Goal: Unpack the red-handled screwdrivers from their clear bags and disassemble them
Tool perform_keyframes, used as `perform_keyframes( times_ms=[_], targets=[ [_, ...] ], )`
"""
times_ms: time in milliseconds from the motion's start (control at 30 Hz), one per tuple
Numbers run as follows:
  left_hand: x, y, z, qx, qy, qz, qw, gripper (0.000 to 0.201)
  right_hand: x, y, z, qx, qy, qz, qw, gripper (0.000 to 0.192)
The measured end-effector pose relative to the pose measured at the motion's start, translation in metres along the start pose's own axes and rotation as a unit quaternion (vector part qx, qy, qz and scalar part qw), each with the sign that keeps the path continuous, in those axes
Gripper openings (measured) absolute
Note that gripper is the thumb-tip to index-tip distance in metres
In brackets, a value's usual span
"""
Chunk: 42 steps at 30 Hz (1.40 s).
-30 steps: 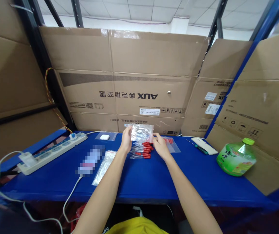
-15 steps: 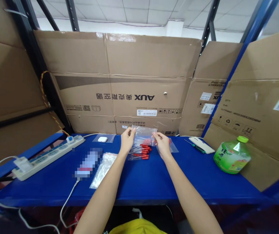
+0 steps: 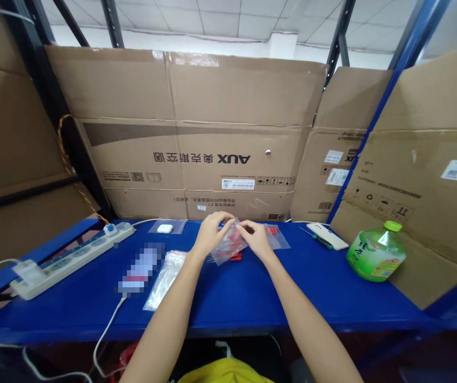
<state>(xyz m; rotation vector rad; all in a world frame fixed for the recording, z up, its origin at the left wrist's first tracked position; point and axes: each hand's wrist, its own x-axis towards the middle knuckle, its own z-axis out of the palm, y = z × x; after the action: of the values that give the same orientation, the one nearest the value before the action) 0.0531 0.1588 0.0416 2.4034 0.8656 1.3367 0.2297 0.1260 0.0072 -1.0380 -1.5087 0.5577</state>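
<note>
A small clear plastic bag [image 3: 228, 246] with red-handled parts inside is held just above the blue table [image 3: 252, 292], near its back middle. My left hand [image 3: 211, 233] pinches the bag's top edge from the left. My right hand [image 3: 257, 237] pinches the same edge from the right, fingertips nearly meeting. A few loose red parts [image 3: 236, 258] show on the table under the bag. Another clear bag with red parts [image 3: 276, 235] lies just behind my right hand.
Empty clear bags [image 3: 163, 276] and a blurred phone [image 3: 140, 268] with a white cable lie at left. A white power strip [image 3: 71, 259] sits far left, an earbud case [image 3: 165, 229] at the back. A screwdriver [image 3: 319, 240], white device [image 3: 327, 235] and green bottle [image 3: 375, 252] stand right. Cardboard boxes [image 3: 196, 133] wall the table.
My hands lowered the bag from upright and drew together at its top edge. The pile of red parts on the table is now mostly hidden under or inside the bag.
</note>
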Motion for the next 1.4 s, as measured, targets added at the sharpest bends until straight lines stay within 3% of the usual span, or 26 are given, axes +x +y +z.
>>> perform_keyframes(
  times_ms=[67, 467, 800, 1000, 1200, 1400],
  targets=[
    [0.0, 0.0, 0.001, -0.028, -0.031, -0.014, 0.999, 0.029, -0.001, 0.001, 0.001, 0.009, -0.006, -0.005, 1.0, 0.032],
    [-0.002, -0.007, 0.007, -0.079, -0.061, -0.052, 0.994, 0.027, 0.0, 0.003, 0.0, 0.032, 0.03, 0.009, 0.999, 0.026],
    [-0.003, -0.009, 0.01, -0.045, -0.049, -0.054, 0.996, 0.024, 0.001, 0.01, 0.0, 0.035, 0.021, 0.023, 0.999, 0.03],
    [-0.002, -0.009, 0.008, -0.065, -0.006, -0.085, 0.994, 0.026, 0.003, 0.015, -0.003, 0.076, 0.029, 0.052, 0.995, 0.034],
    [-0.003, -0.009, 0.011, -0.107, -0.056, -0.064, 0.991, 0.023, 0.002, 0.013, -0.004, 0.055, 0.007, 0.022, 0.998, 0.03],
    [-0.002, -0.009, 0.01, -0.117, -0.036, -0.066, 0.99, 0.028, 0.002, 0.01, -0.002, 0.072, 0.024, 0.047, 0.996, 0.035]
  ],
)
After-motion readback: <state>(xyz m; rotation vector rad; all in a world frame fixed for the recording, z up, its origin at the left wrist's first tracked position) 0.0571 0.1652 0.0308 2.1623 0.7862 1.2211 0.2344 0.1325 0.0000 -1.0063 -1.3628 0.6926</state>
